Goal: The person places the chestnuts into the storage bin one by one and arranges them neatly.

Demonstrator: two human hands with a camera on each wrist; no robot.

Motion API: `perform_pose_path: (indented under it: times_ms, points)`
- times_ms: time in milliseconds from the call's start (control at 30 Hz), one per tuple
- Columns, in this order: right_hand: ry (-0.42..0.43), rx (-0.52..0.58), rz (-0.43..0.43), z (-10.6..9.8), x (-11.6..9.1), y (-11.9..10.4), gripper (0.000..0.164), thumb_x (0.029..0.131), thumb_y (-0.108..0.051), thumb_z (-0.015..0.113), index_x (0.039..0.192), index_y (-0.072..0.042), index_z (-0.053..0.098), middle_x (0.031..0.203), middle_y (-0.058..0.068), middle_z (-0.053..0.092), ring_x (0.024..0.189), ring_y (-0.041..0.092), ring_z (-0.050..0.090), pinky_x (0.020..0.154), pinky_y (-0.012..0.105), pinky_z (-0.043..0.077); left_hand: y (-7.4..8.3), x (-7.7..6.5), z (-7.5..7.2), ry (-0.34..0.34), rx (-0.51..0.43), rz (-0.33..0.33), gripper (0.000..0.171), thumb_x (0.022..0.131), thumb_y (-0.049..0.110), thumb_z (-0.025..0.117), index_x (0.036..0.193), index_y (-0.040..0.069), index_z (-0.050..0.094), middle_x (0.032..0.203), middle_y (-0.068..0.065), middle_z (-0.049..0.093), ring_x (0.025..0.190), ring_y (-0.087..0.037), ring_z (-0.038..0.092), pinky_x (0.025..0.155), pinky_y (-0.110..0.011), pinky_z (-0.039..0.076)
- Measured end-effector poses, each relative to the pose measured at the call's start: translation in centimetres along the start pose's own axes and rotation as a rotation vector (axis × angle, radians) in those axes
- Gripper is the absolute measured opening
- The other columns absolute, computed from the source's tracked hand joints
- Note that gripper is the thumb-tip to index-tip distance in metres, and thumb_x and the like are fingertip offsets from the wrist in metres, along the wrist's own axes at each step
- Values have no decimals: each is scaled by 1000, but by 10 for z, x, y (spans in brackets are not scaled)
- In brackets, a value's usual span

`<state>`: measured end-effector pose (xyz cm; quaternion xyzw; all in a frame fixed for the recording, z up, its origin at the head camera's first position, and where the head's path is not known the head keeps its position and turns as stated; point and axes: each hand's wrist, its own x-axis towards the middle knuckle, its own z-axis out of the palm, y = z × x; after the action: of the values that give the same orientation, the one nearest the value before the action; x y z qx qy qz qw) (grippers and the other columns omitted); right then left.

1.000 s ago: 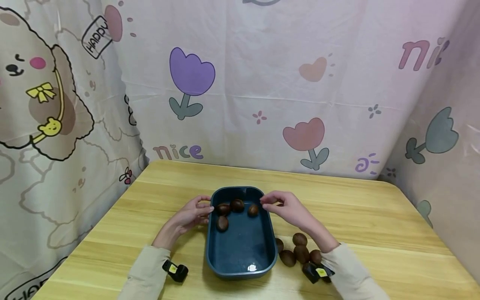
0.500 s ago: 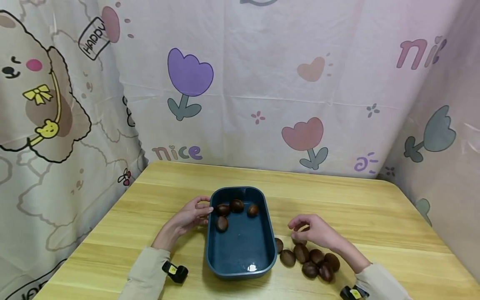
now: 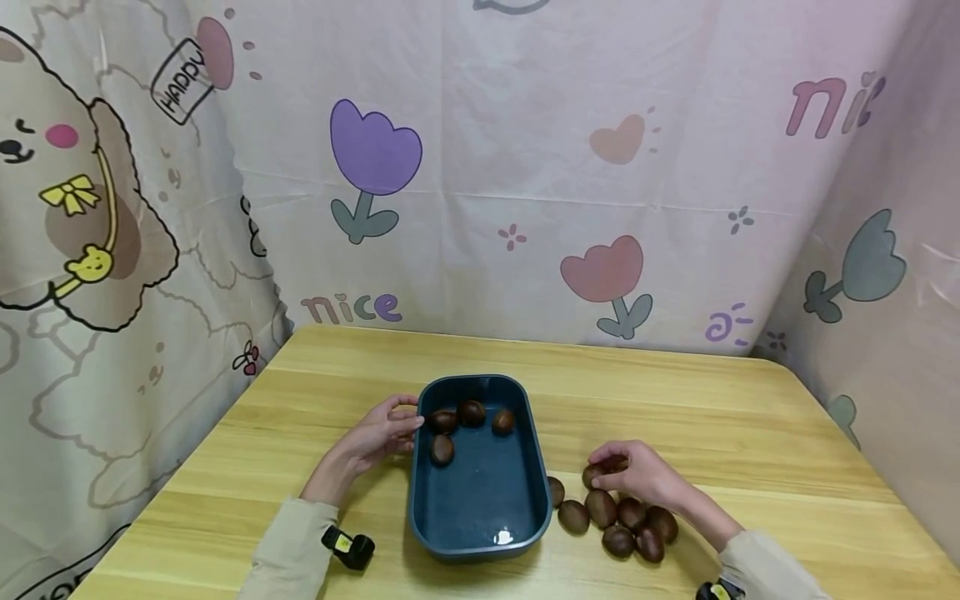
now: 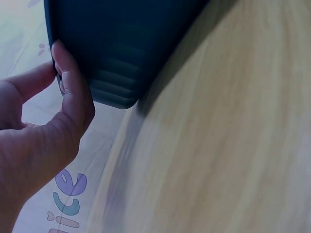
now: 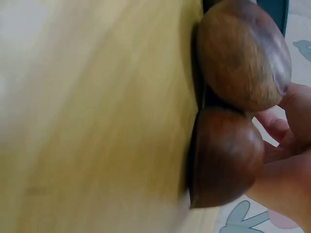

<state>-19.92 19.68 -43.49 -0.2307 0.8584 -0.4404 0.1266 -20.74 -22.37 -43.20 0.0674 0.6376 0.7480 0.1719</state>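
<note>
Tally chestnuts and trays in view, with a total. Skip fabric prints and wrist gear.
Tray: 1
Chestnuts: 12 visible (4 inside it, 8 outside)
Total: 13

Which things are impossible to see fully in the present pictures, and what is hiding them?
Head view: a chestnut is partly covered by the right hand; another chestnut, partly by the tray. The black device on the right wrist is cut off by the bottom edge.
Left wrist view: the tray's inside is hidden by its outer wall.
Right wrist view: part of the right hand is behind two chestnuts.
</note>
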Motion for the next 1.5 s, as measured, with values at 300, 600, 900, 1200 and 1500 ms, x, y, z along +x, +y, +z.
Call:
perform_pose_path:
  times_ms: [300, 600, 900, 1200, 1500]
  points:
    - [15, -92, -25, -3, -1, -2, 28, 79, -11, 79, 102, 2, 67, 94, 5, 67, 85, 21, 62, 72, 26, 50, 0, 0, 1, -25, -1, 11, 45, 98, 5, 53, 133, -4, 27, 101, -9, 62, 82, -15, 62, 70, -28, 52]
    - [35, -293, -141, -8, 12, -1, 30, 79, -17, 80, 101, 1, 69, 90, 1, 66, 80, 13, 59, 69, 29, 49, 0, -1, -1, -32, -6, 15, 45, 98, 5, 54, 132, -4, 28, 102, -9, 62, 83, -15, 61, 72, -28, 51]
    - [59, -347, -199, -7, 15, 1, 36, 72, -15, 85, 101, 0, 69, 91, 1, 62, 81, 13, 55, 69, 29, 47, 1, -1, -1, -49, -9, 26, 44, 98, 5, 53, 133, -4, 27, 102, -9, 62, 84, -15, 61, 72, -29, 51]
    - [14, -292, -75, -7, 26, -5, 34, 71, -20, 84, 97, -3, 71, 87, -1, 64, 77, 13, 55, 65, 29, 47, 0, -1, 0, -46, -3, 18, 45, 98, 5, 53, 133, -5, 27, 102, -9, 61, 83, -15, 60, 71, -28, 51]
    - [29, -134, -10, -4, 44, -39, 38, 78, -14, 77, 111, 4, 68, 102, 8, 67, 88, 19, 60, 73, 33, 50, 0, -1, -2, -44, -20, 23, 43, 98, 3, 52, 132, -5, 27, 100, -8, 62, 82, -14, 61, 70, -28, 51]
